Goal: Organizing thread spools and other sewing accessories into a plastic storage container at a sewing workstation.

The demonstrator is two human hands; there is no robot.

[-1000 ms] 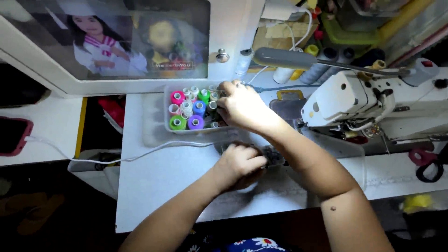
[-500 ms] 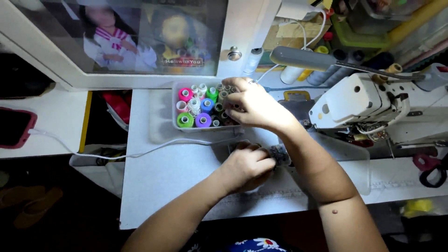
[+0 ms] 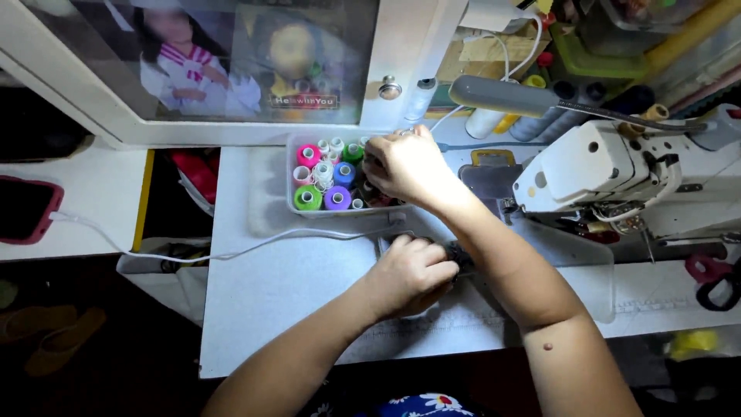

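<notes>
Overhead, the view takes in a pale grey sewing table (image 3: 293,293) set against a white-framed glass cabinet door (image 3: 231,69), with a white industrial sewing machine (image 3: 602,166) at right and a white cable (image 3: 193,251) trailing across the top. A clear plastic box (image 3: 270,189) of thread spools, pink, green, blue and purple, sits at the table's back edge. The right hand (image 3: 405,166) reaches into that box, fingers curled among the spools; what it grips cannot be told. The left hand (image 3: 413,274) is clenched over a small dark fabric piece (image 3: 459,255) on the table, just in front of the box. Compared with half a second earlier, both hands hold much the same positions.
</notes>
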